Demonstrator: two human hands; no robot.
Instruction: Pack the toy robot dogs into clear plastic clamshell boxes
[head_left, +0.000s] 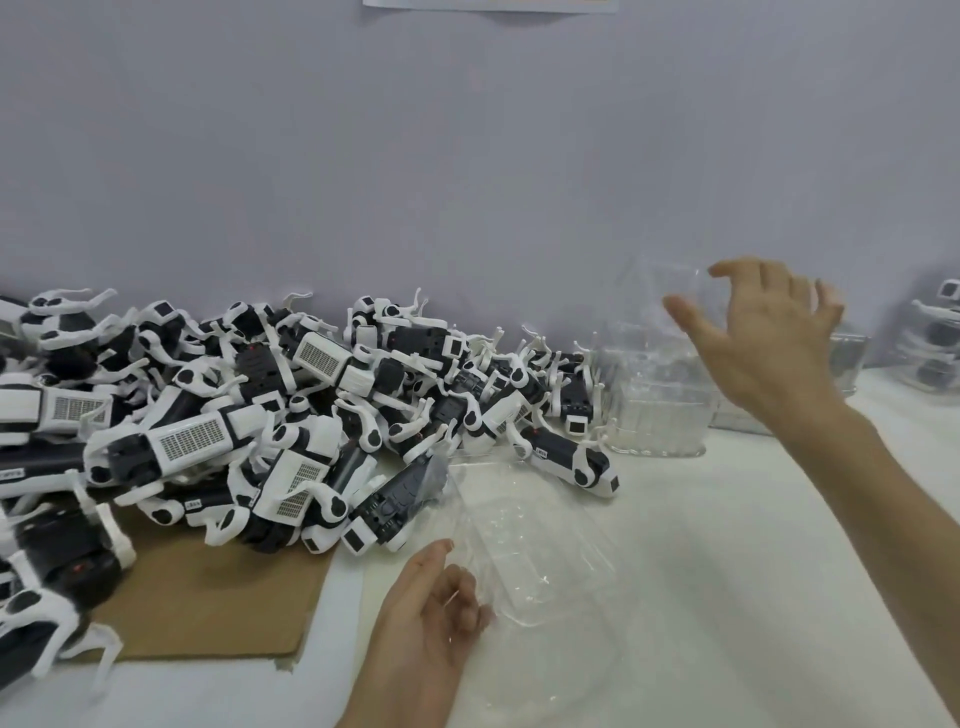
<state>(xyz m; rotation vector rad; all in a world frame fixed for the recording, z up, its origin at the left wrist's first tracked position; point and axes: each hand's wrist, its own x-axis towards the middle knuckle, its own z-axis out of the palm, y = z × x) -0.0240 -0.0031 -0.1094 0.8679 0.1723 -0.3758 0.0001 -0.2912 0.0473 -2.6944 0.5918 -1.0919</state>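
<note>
- At the far left, the toy robot dogs (260, 415) lie in a loose heap, legs tangled. Most of them rest on a cardboard sheet (218, 597). I take the sheet to be there to keep the heap together and within easy reach.
- Just right of the heap's near edge, my view shows the left hand (431, 608) low in the frame. Its thumb is raised and its fingers are curled round the near-left rim of an open clamshell box (535, 545). I read that grip as steadying the light plastic so it won't skate on the worktop (727, 571) when a dog goes in.
- The box lies flat and empty, its far end touching the heap. That looks deliberate, since the carry from heap to box is short.
- Behind it, a lone dog (571, 462) lies on its side at the heap's right fringe. I judge it the handiest one to take.
- Further right, against the wall, stands a stack of empty clamshell boxes (660, 395).
- Above that stack, the right hand (763, 332) is spread wide, fingers straight and gripping nothing that I can make out. The plastic is too clear to tell whether it touches the top box.
- At the far right edge, packed boxes (930, 338) sit well apart from the loose stock.
</note>
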